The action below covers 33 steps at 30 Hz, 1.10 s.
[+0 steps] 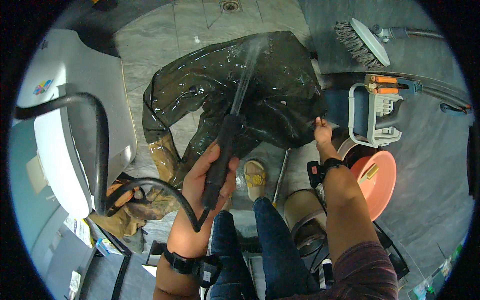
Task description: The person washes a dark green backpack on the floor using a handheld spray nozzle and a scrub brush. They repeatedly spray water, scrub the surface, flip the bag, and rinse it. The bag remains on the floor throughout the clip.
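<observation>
My left hand (195, 176) is closed around a black spray nozzle (222, 161), with a black hose (100, 150) running from its lower end off to the left. A jet of water (245, 84) leaves the nozzle and strikes dark, glossy waterproof waders (277, 75) spread on the tiled floor. Their surface is wet. One leg bends down at the left and ends in a tan part (161, 153). At the right, my right hand (322, 132) pinches the edge of the dark material between thumb and fingers.
A white toilet (56, 161) stands at the left, beside bundled camouflage fabric (153, 206). At right are a floor brush (365, 43), a grey wringer frame (386, 120), a pink basin (386, 176) holding a small brush (369, 173), and a bucket (300, 206). A floor drain (229, 6) lies ahead.
</observation>
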Each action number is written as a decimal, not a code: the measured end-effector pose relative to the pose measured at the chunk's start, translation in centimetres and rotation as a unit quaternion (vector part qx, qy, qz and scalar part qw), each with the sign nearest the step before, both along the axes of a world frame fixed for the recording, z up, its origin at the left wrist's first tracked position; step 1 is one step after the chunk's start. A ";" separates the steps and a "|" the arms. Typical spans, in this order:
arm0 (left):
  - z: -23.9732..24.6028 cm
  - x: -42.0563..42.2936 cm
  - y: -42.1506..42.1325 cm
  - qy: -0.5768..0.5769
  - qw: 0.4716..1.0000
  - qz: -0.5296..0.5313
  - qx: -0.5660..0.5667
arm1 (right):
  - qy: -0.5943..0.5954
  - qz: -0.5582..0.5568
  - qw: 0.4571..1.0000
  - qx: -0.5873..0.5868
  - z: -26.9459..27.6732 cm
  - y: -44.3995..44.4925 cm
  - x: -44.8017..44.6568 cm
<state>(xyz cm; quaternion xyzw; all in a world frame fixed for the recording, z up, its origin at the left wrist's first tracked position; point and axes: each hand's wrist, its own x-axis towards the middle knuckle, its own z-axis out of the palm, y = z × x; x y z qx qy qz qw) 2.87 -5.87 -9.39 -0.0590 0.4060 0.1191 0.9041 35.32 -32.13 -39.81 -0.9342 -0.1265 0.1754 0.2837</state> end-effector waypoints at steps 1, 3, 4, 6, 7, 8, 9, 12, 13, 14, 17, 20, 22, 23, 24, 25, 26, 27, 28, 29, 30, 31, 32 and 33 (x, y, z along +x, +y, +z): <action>0.0 0.1 -0.1 -0.029 1.000 -0.001 0.001 | 0.047 -0.026 0.998 0.030 1.4 0.8 0.0; 0.0 0.0 -0.3 -0.011 0.999 -0.033 -0.033 | 0.112 -0.061 0.987 0.100 4.1 2.6 -0.2; 0.0 -0.1 -0.6 -0.027 0.998 -0.044 -0.046 | 0.130 -0.071 0.979 0.140 5.3 3.7 -0.2; 0.1 -0.6 -1.0 -0.002 0.996 -0.047 -0.069 | 0.162 -0.082 0.962 0.202 7.0 5.6 -0.1; 0.1 -0.9 -1.2 -0.020 0.996 -0.045 -0.077 | 0.154 -0.085 0.964 0.201 7.6 6.4 0.0; 0.2 -1.1 -1.4 -0.004 0.996 -0.042 -0.074 | 0.154 -0.087 0.963 0.201 8.1 7.0 0.1; 0.2 -1.3 -1.5 -0.009 0.997 -0.036 -0.069 | 0.156 -0.091 0.962 0.205 8.4 7.3 0.2; 0.2 -1.9 -1.8 -0.004 0.996 -0.009 -0.091 | 0.163 -0.122 0.961 0.185 8.9 7.4 0.3; 0.2 -2.1 -1.8 -0.031 0.994 0.008 -0.103 | 0.170 -0.118 0.959 0.192 9.0 7.2 0.2; 0.3 -2.3 -1.8 0.010 0.995 0.004 -0.104 | 0.170 -0.128 0.964 0.161 9.2 6.9 0.1; 0.3 -3.3 -1.5 0.023 0.996 0.017 -0.089 | 0.163 -0.120 0.971 0.128 10.0 6.1 -0.4; 0.2 -4.6 -1.1 0.013 0.997 0.040 -0.058 | 0.150 -0.105 0.974 0.136 11.3 6.4 -0.9; 0.2 -5.7 -0.6 0.012 0.996 0.061 -0.062 | 0.189 -0.075 0.970 0.134 12.4 7.5 -1.0; 0.2 -6.2 -0.4 0.039 0.996 0.063 -0.049 | 0.194 -0.051 0.971 0.133 13.0 8.3 -1.0; 0.3 -6.8 -0.2 0.054 0.995 0.068 -0.043 | 0.199 -0.026 0.971 0.132 13.8 9.3 -1.0; 0.5 -7.3 -0.1 0.048 0.995 0.081 -0.039 | 0.205 0.000 0.970 0.131 14.7 10.5 -1.1; 0.7 -7.7 0.1 0.078 0.993 0.092 -0.005 | 0.236 0.006 0.961 0.145 15.7 11.9 -0.9; 1.0 -8.2 0.3 0.112 0.989 0.100 -0.016 | 0.178 -0.008 0.976 0.127 16.4 14.0 -1.2; 1.5 -9.0 0.8 0.121 0.986 0.114 -0.026 | 0.164 0.029 0.979 0.120 18.0 15.7 -0.8; 2.1 -10.0 1.2 0.120 0.984 0.130 -0.035 | 0.149 0.031 0.985 0.078 19.6 17.7 -0.8; 2.9 -10.7 1.4 0.111 0.988 0.108 -0.005 | 0.173 0.054 0.969 0.168 21.4 19.3 -1.0; 3.6 -11.4 1.6 0.132 0.985 0.115 0.003 | 0.191 0.044 0.956 0.220 23.6 21.0 -1.0; 4.3 -12.1 1.7 0.150 0.981 0.120 0.012 | 0.210 0.064 0.941 0.258 26.1 22.3 -0.8; 4.9 -12.7 1.7 0.167 0.978 0.125 0.020 | 0.236 0.099 0.918 0.304 28.7 23.6 -0.7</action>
